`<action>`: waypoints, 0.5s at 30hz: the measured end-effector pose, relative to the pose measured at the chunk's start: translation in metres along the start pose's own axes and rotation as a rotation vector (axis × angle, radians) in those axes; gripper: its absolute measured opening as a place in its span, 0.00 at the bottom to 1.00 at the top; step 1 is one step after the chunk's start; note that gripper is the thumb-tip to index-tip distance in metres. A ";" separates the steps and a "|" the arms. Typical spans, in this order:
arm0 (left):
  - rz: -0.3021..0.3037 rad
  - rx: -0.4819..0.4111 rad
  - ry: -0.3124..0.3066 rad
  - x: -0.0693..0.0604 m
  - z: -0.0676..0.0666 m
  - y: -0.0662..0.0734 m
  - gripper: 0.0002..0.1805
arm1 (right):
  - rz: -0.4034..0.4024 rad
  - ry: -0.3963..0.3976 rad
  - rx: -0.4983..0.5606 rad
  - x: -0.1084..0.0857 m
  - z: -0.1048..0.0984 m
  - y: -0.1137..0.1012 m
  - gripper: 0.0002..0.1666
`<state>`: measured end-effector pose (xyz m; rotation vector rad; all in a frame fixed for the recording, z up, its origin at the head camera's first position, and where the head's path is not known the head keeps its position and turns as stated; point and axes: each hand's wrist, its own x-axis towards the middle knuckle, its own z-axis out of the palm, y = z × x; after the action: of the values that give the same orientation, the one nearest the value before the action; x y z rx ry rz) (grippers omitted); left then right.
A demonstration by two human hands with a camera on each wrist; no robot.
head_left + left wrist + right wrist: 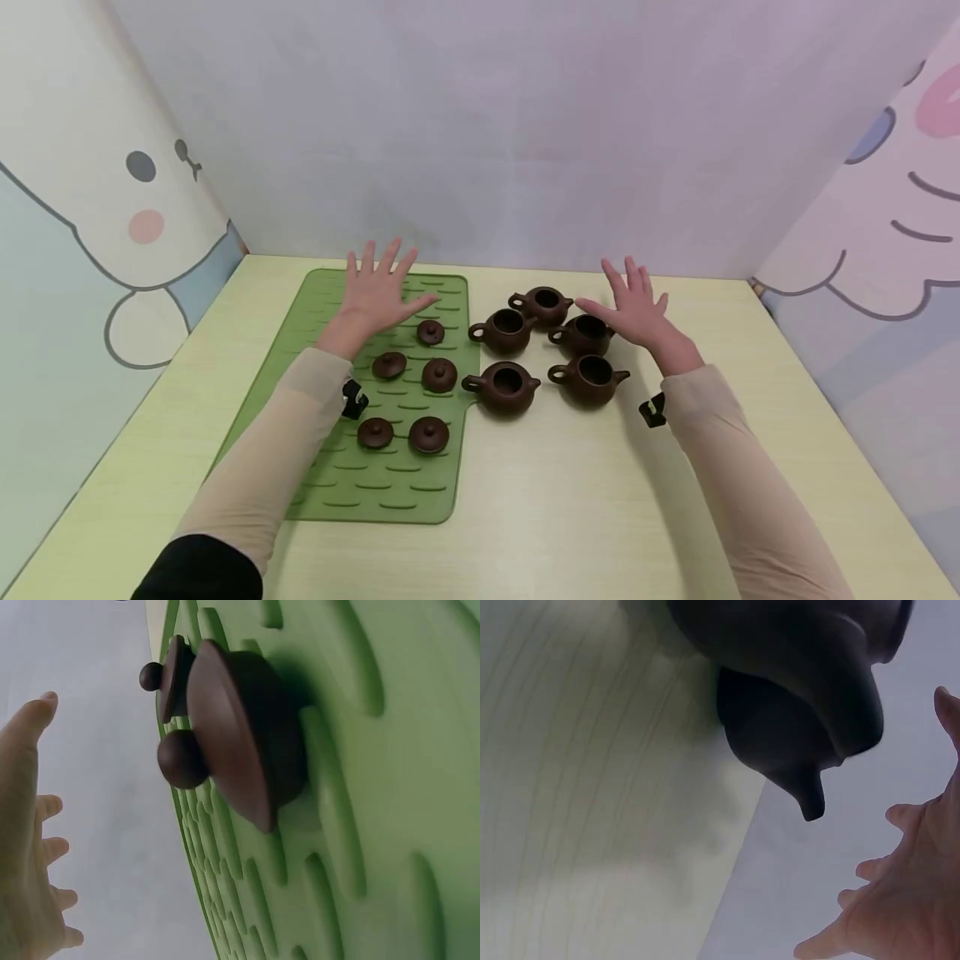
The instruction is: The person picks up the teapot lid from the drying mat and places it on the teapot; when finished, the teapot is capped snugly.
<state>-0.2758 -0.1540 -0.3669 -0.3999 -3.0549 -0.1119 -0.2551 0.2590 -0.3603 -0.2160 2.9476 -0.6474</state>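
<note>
— Is anything gripped, seen from your station?

— Nothing, as I see it. The left hand [372, 296] is spread above the green mat [427, 500], and the right hand [636, 312] is spread near the dark brown teapots [502, 398]. The fingers of both are stretched.

— And why is everything placed so?

— The five lids [439, 376] lie on the mat with knobs upward; I judge this makes each knob easy to pinch, and the raised ridges may hinder sliding. The five teapots stand uncovered, to the right of the mat. All handles point left and all spouts right, perhaps for keeping one order.

— How are the surface and the room?

— My head view shows a pale yellow table [562, 500]; the right wrist view shows its fine grain. Behind it rises a plain whitish wall [510, 150], and both side panels [67, 275] bear cartoon drawings.
</note>
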 end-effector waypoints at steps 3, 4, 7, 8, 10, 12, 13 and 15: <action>0.014 -0.017 -0.014 0.000 0.000 0.001 0.51 | -0.009 -0.008 0.012 0.002 0.002 -0.003 0.55; 0.020 -0.027 -0.022 0.000 0.000 0.002 0.50 | -0.013 -0.011 0.015 0.003 0.003 -0.004 0.55; 0.034 -0.051 -0.059 -0.001 0.000 0.003 0.48 | -0.030 -0.016 0.020 0.005 0.006 -0.007 0.54; 0.038 -0.057 -0.072 -0.001 0.000 0.004 0.47 | -0.037 -0.018 0.020 0.006 0.008 -0.007 0.54; 0.044 -0.062 -0.090 -0.001 0.000 0.005 0.46 | -0.051 -0.021 0.030 0.008 0.010 -0.008 0.53; 0.043 -0.055 -0.102 -0.002 0.001 0.005 0.45 | -0.066 -0.029 0.049 0.010 0.013 -0.008 0.53; 0.043 -0.050 -0.104 -0.002 0.002 0.005 0.44 | -0.074 -0.033 0.060 0.011 0.014 -0.009 0.53; 0.042 -0.037 -0.109 -0.002 0.003 0.006 0.43 | -0.088 -0.042 0.090 0.012 0.016 -0.009 0.53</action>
<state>-0.2724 -0.1489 -0.3693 -0.4873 -3.1534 -0.1499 -0.2639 0.2424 -0.3721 -0.3483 2.8741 -0.7749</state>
